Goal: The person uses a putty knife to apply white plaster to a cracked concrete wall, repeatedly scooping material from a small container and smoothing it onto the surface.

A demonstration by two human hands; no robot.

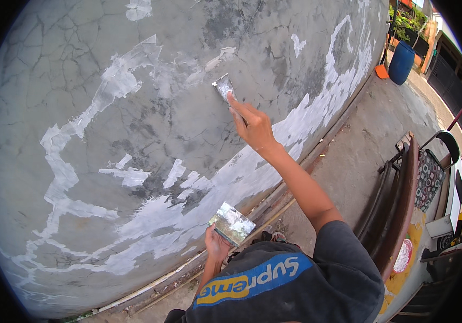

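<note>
A small flat scraper (223, 86), smeared white, points to eleven o'clock in the right hand (254, 128) before a cracked, white-streaked grey wall (182, 126), with a squarish, white-smeared plate (225, 228) tilted in the left hand (217, 245) at the scraper's six o'clock.

Dark-blotched grey wall (32, 102), white patches (153, 218), silvery scraper (224, 86), charcoal shirt (344, 264), blue barrel (401, 63).

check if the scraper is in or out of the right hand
In: the scraper juts from the right hand, one finger extended along it.
</note>
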